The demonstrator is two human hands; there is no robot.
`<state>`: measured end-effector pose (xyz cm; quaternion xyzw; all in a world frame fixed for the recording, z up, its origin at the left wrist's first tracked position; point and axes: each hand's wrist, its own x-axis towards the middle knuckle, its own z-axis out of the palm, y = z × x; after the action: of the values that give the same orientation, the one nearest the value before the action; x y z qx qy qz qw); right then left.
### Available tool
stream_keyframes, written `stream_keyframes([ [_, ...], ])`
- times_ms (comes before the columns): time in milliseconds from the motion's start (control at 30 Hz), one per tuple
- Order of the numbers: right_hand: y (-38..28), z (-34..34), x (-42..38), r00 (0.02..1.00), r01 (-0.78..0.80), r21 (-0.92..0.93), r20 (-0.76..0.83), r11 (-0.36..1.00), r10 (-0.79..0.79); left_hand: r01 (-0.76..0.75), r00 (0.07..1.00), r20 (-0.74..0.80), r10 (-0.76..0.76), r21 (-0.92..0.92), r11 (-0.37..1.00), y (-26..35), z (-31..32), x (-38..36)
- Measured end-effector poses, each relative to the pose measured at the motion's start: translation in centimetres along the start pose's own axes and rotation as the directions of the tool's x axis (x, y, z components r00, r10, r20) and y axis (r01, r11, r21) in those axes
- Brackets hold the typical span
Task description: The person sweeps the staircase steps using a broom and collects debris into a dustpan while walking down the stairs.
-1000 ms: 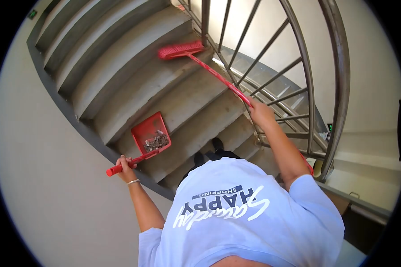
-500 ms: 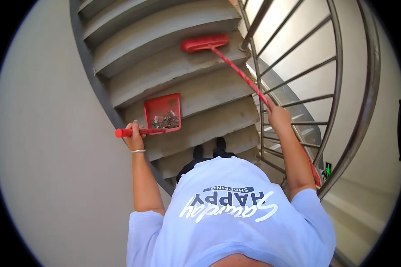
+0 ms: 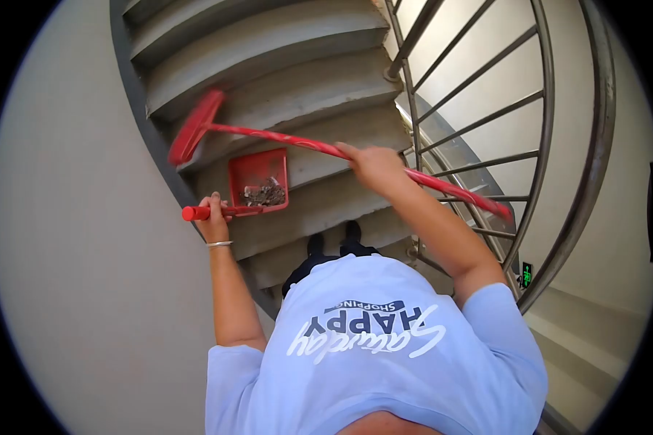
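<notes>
My left hand (image 3: 214, 220) is closed around the handle of a red dustpan (image 3: 239, 172), with a bracelet on that wrist. Grey debris (image 3: 265, 193) lies inside the pan, which is over the stair steps. My right hand (image 3: 379, 170) grips the red shaft of a broom (image 3: 283, 138). The broom's red head (image 3: 196, 128) is blurred and sits up and left of the dustpan, near the wall edge of the stairs. Its shaft slants down to the right, and the far end reaches the railing.
Curved grey steps (image 3: 268, 54) rise ahead. A plain wall (image 3: 72, 217) borders them on the left, and a metal railing (image 3: 548, 123) on the right. My dark shoes (image 3: 352, 231) stand on a lower step. A green sign (image 3: 527, 275) glows beyond the railing.
My right hand has moved left, away from the railing. The broom head has swung from the upper right to the left, near the wall. The dustpan has stayed nearly in place in my left hand.
</notes>
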<state>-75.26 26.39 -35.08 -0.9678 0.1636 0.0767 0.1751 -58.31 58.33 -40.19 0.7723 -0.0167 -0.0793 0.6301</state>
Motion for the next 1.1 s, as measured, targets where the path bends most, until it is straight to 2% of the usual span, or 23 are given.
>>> stream_keyframes([
  [100,-0.5,1.9,3.7,1.0,-0.009,-0.014,0.02,1.0,0.01,0.002,1.0,0.008,-0.002,0.009,1.0,0.2,0.1,0.0],
  [200,0.7,2.7,5.3,0.999,-0.046,0.058,0.023,0.997,0.045,0.009,0.999,0.031,-0.009,0.006,1.0,0.1,-0.2,0.1],
  [233,2.3,2.2,4.9,0.993,-0.114,0.031,0.038,0.993,0.113,0.014,1.0,0.024,-0.013,-0.014,1.0,0.3,-0.1,-0.1],
  [333,6.4,0.2,2.1,0.958,-0.272,0.011,0.095,0.962,0.27,0.003,1.0,0.017,-0.003,-0.037,0.999,0.1,-0.2,-0.4],
  [467,11.6,1.1,-2.9,0.939,-0.342,-0.08,0.024,0.936,0.344,-0.018,0.999,0.034,0.02,-0.037,0.999,-0.2,-0.3,-0.1],
  [600,11.9,1.2,-7.3,0.867,-0.495,-0.08,0.008,0.865,0.498,-0.026,0.997,0.065,0.03,-0.058,0.998,-0.2,-0.3,0.1],
  [733,12.0,0.8,-11.0,0.839,-0.544,-0.007,-0.036,0.839,0.543,-0.041,0.996,0.074,0.044,-0.042,0.998,-0.2,-0.2,0.4],
  [800,12.9,0.9,-12.6,0.829,-0.543,0.065,-0.118,0.837,0.547,-0.038,0.996,0.078,0.04,-0.028,0.999,-0.1,-0.3,0.4],
  [933,13.6,1.4,-10.7,0.787,-0.6,0.036,-0.152,0.8,0.597,-0.073,0.992,0.101,0.076,-0.027,0.997,-0.3,-0.5,0.5],
  [1067,13.9,6.5,-7.9,0.784,-0.613,0.025,-0.108,0.79,0.612,-0.063,0.987,0.143,0.068,-0.04,0.997,-0.3,-0.7,0.7],
  [1100,13.0,7.8,-8.1,0.803,-0.592,0.07,-0.039,0.803,0.595,-0.063,0.987,0.146,0.068,-0.041,0.997,-0.2,-0.7,0.6],
])
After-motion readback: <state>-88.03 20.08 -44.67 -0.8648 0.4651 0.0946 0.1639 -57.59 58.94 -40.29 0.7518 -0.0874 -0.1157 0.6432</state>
